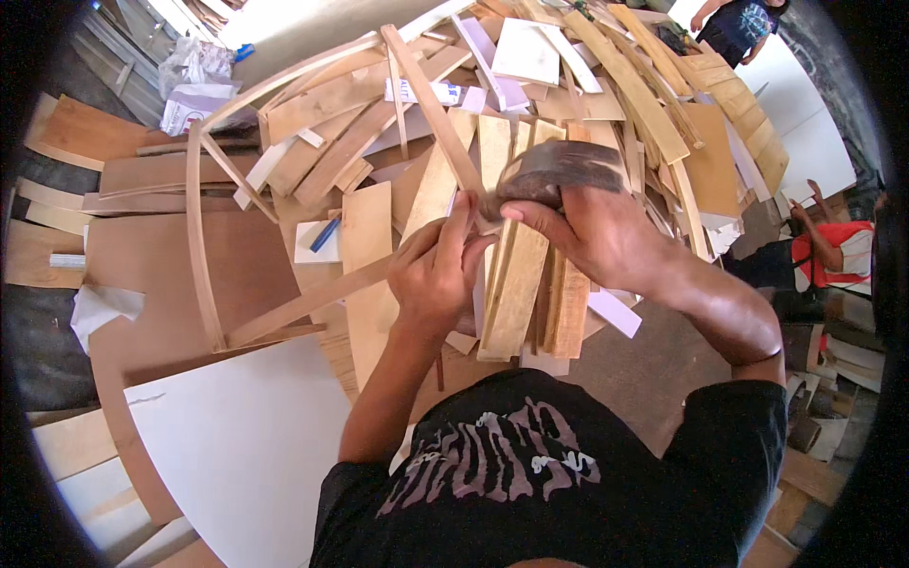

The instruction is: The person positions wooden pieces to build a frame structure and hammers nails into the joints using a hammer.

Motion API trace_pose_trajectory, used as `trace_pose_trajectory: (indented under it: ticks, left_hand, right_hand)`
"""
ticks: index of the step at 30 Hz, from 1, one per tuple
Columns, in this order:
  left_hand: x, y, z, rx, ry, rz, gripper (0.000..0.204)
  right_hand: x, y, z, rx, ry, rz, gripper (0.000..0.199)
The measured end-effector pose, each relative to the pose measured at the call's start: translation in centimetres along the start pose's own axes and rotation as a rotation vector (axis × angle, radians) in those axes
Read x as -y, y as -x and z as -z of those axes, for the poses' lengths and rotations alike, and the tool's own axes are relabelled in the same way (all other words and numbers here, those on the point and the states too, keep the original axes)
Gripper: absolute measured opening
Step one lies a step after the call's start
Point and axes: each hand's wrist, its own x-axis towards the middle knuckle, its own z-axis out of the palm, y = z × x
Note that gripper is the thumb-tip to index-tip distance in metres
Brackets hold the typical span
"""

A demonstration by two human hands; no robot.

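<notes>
My left hand pinches the near end of a thin curved wooden frame made of bent strips. A long straight strip of that frame runs up and away from my fingers. My right hand grips a dark brown block, probably a sanding pad, pressed against the strip just above my left fingers. Both hands work over a heap of flat light wood offcuts.
A brown board and a white panel lie at the left. A blue pen rests on white paper. Wood scraps cover the area ahead. One person sits at the right, another stands at the top right.
</notes>
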Motion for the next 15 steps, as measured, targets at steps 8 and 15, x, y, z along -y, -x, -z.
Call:
trace_pose_trajectory:
  ticks: [8,15]
  left_hand:
    - [0.9,0.8,-0.2,-0.036,-0.03,-0.038,0.063]
    - [0.3,0.0,1.7,0.085,0.004,-0.049,0.056]
  right_hand:
    - [1.3,-0.5,2.0,0.177,0.172,0.055,0.03]
    - [2.7,-2.1,3.3,0.046,-0.049,-0.246,0.036]
